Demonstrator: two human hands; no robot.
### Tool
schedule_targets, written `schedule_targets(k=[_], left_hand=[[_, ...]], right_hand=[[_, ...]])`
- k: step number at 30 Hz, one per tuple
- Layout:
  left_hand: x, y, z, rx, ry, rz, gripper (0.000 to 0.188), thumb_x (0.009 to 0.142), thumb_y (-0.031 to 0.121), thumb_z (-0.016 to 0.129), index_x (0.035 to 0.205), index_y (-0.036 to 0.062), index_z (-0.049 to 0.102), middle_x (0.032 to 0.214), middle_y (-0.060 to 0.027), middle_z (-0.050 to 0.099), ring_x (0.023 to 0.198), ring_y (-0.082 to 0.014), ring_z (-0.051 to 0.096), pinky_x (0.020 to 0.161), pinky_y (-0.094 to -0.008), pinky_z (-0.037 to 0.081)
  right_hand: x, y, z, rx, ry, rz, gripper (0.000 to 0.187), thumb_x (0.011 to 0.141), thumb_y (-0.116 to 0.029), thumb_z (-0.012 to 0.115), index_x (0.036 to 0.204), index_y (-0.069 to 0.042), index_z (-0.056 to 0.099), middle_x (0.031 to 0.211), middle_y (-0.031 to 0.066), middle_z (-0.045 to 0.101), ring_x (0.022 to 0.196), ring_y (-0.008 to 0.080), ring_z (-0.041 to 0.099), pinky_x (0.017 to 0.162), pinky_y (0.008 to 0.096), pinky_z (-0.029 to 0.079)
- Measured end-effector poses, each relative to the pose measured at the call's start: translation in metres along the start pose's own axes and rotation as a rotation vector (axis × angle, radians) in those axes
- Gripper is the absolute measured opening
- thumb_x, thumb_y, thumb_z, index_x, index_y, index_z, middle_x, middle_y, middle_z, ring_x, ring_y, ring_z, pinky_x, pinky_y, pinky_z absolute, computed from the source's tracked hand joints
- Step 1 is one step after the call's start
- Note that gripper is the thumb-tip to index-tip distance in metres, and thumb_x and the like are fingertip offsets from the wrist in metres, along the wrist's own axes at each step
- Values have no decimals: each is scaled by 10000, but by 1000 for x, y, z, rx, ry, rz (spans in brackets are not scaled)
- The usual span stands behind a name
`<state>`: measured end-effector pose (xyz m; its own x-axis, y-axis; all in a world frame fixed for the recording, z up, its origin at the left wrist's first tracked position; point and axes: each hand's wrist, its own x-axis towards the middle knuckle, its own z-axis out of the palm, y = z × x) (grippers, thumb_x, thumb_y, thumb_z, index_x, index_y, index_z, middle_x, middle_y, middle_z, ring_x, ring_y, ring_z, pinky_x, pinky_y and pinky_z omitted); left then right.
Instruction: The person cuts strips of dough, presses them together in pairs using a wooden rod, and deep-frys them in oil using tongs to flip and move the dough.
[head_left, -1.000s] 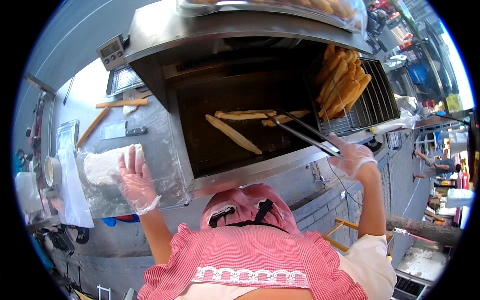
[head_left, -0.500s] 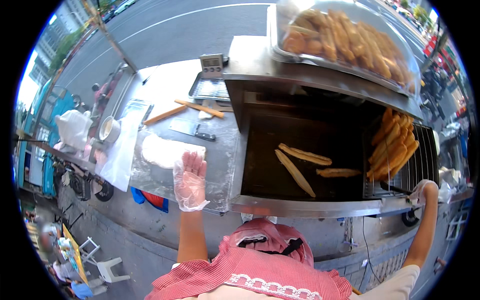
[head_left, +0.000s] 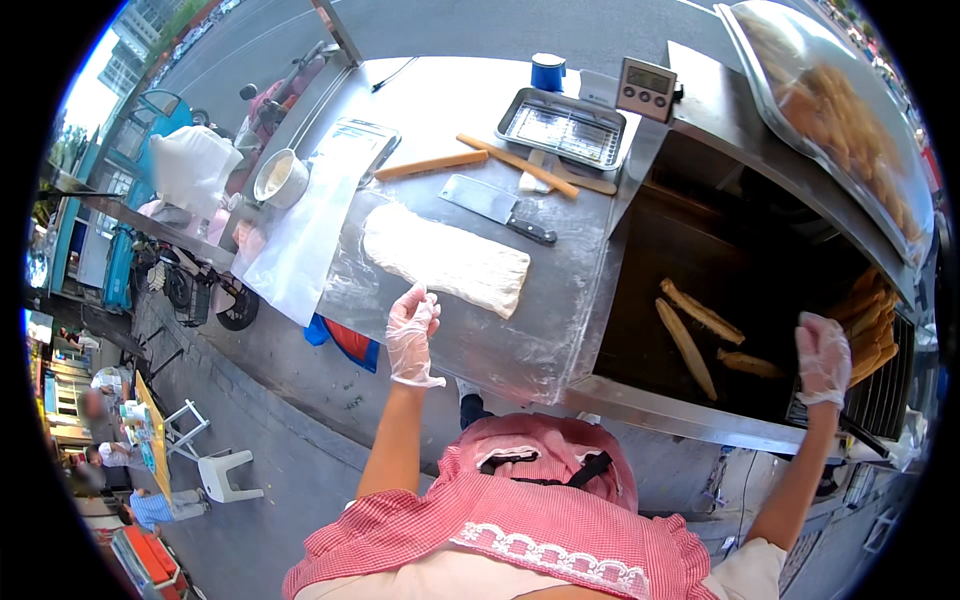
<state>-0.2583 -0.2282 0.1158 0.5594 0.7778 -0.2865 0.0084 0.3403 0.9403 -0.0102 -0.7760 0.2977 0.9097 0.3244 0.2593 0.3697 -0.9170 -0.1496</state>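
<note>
My left hand [head_left: 413, 335], in a clear plastic glove, is by the near edge of a flat, pale slab of dough [head_left: 450, 258]. Its fingers are curled together; I cannot make out anything in them. My right hand [head_left: 825, 358], gloved too, hovers over the right end of the frying vat [head_left: 650, 240], fingers bunched, with nothing seen in them. Several fried dough sticks [head_left: 686, 348] float in the dark oil to its left. Just right of it, browned dough sticks [head_left: 868, 325] lean on a wire rack [head_left: 890, 375]. A black handle [head_left: 862, 435] is below this hand.
Beyond the dough lie a cleaver [head_left: 497, 208], two wooden sticks [head_left: 430, 165] and a metal tray [head_left: 562, 128]. A timer [head_left: 646, 90] stands by the vat's hood. A covered tray of fried sticks [head_left: 840, 130] is on top. A white tub [head_left: 281, 180] stands left.
My view has turned, shifting the stall rightward. My right hand has left the black handle by the rack and moved over the vat. My left hand has gone from flat and spread to curled.
</note>
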Motion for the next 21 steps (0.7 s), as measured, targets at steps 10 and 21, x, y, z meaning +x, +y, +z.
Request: schedule_targets(k=[10, 21], left_hand=[[147, -38, -125, 803, -451, 356, 240, 934, 106, 751, 1173, 94, 765, 1064, -131, 760, 993, -314, 710, 916, -421, 561], [221, -54, -148, 776, -1081, 720, 364, 853, 95, 770, 1213, 150, 753, 1161, -80, 762, 1074, -304, 722, 941, -418, 590]], right_hand=[[104, -366, 392, 28, -305, -165, 657, 965, -119, 627, 1598, -197, 471, 1462, 109, 616, 1342, 307, 582, 1125, 442, 490], [162, -465, 376, 5, -627, -190, 486, 1025, -250, 611, 1508, -294, 571, 1237, 173, 668, 1108, 375, 696, 904, 482, 591]])
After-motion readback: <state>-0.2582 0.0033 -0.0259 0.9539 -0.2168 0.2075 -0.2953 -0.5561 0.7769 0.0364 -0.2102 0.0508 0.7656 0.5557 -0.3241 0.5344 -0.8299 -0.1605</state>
